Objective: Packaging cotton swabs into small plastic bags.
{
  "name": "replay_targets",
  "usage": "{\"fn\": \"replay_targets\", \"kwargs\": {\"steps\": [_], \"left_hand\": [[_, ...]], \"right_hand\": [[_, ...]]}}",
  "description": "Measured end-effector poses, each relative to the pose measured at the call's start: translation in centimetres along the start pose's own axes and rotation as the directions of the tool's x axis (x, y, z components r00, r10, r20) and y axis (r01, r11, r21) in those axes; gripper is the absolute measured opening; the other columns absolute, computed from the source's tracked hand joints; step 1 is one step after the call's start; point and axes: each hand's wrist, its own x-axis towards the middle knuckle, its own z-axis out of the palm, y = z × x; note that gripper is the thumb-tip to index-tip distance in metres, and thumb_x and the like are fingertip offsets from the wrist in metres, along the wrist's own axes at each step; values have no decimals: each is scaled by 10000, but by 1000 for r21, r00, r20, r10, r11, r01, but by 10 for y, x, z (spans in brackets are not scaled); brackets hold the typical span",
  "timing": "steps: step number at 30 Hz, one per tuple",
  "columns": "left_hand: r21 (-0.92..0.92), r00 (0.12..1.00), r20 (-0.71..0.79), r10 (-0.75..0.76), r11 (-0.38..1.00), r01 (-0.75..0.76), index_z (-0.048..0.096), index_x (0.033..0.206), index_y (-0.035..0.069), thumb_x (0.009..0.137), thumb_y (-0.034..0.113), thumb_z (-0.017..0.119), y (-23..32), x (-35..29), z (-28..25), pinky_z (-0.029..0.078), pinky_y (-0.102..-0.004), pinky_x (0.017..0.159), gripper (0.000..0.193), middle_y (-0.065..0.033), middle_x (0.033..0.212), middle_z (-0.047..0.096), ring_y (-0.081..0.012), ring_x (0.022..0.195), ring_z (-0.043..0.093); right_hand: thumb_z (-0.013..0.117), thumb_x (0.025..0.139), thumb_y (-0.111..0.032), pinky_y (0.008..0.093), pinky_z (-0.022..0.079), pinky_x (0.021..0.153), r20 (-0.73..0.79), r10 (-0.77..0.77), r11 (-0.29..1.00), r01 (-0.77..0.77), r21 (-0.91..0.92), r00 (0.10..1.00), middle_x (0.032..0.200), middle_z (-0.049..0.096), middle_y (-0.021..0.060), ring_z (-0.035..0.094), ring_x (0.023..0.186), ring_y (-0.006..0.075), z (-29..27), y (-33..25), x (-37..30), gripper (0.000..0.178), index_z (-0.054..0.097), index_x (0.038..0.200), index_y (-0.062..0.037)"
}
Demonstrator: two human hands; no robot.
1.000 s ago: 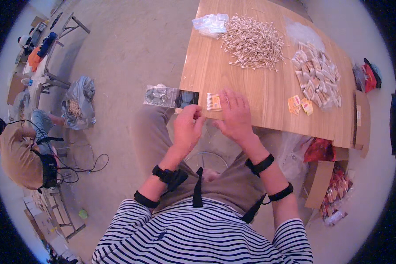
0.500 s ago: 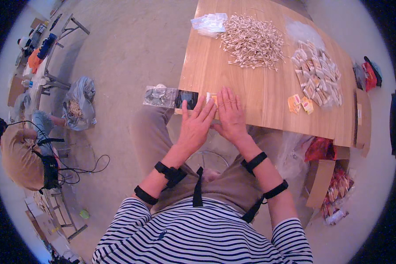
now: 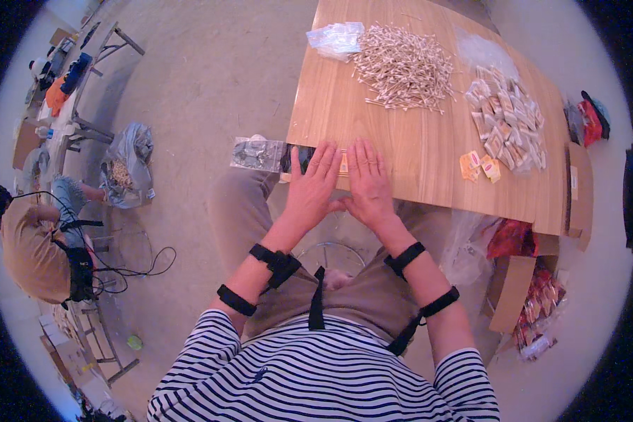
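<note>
My left hand lies palm down at the near left edge of the wooden table, fingers stretched and pointing away from me. My right hand is flat beside it, its fingers close together and the two thumbs nearly meeting. A strip of a small orange-and-white packet shows between the hands; the rest is covered. Under and beside my left thumb is a black flat piece, joined or next to a clear crinkled plastic bag that sticks out past the table edge.
A heap of cotton swabs lies farther back, beside clear plastic bags. Many filled packets are piled at the right, with orange-and-white cards nearby. Open cardboard boxes stand below right. At far left a person sits near a grey bag.
My left hand has slid slightly right, toward the right hand, and now covers the white swab tips that showed between the hands. The right hand has hardly moved.
</note>
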Motion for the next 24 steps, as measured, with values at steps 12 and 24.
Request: {"fn": "replay_targets", "kwargs": {"steps": [12,24], "left_hand": [[49,999,-51,-16,999,18,343,1491,28,541,388,848,4,-1,13,97,-652,1166,1135,-112,1580,309,-242,1489,247],[170,1000,0,-13,985,13,312,1511,51,619,427,834,4,0,14,75,-684,1147,1100,-107,1604,260,-248,1503,208]], "right_hand": [[860,592,-399,506,124,1218,20,166,977,-161,-139,986,1584,245,224,182,1497,348,13,-18,2,1136,303,1486,26],[866,593,-247,540,143,1205,26,159,987,-159,11,987,1588,230,224,175,1498,356,8,-15,2,1105,286,1492,27]]}}
